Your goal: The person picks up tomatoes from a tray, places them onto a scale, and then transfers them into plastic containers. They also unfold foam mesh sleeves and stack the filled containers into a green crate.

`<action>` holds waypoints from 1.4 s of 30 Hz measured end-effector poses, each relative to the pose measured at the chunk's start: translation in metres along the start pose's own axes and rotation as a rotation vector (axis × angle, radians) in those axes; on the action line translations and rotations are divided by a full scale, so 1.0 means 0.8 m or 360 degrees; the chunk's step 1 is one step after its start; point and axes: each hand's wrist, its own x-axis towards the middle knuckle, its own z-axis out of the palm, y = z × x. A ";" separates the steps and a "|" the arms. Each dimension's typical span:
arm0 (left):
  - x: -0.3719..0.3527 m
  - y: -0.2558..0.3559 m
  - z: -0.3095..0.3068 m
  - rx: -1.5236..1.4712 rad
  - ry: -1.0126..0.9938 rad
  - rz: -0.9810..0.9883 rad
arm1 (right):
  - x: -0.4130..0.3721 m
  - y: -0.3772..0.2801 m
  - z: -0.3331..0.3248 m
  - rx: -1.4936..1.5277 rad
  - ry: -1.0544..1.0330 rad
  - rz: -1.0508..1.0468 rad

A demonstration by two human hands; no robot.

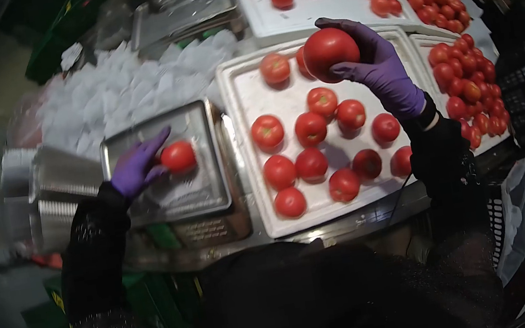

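Observation:
In a purple glove, my right hand [384, 68] is wrapped round a large red tomato [330, 54], raised over the white foam tray [249, 186]. Below it in that tray lie several loose tomatoes, among them one tomato [310, 129] near the middle. On the left my left hand [139, 167], also gloved in purple, has its fingers spread beside a single tomato [179, 157]. The forefinger reaches out above that tomato, and the thumb is right at its near left side. This tomato rests on a shallow metal tray [203, 200], which sits on a box.
White crumpled wrappings [121, 83] are heaped behind the metal tray. Stacked clear plastic trays [60, 174] stand at the left. Another foam tray [322, 16] with tomatoes is at the back; smaller tomatoes [467, 82] fill trays on the right, beside a black crate [523, 91].

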 end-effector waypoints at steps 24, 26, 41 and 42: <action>-0.023 -0.109 0.054 -0.2990 0.0740 -0.0644 | -0.078 0.122 0.317 -0.1382 0.0445 -0.0370; -0.028 -0.108 0.056 -0.2916 0.0826 -0.0364 | -0.087 0.131 0.308 -0.0265 0.0551 0.0344; -0.149 -0.036 0.109 -0.2231 0.0490 -0.0519 | -0.079 0.125 0.317 0.0232 0.0010 0.0846; -0.149 -0.024 0.099 -0.2097 0.0513 -0.0500 | -0.079 0.128 0.319 0.0292 0.0096 0.0814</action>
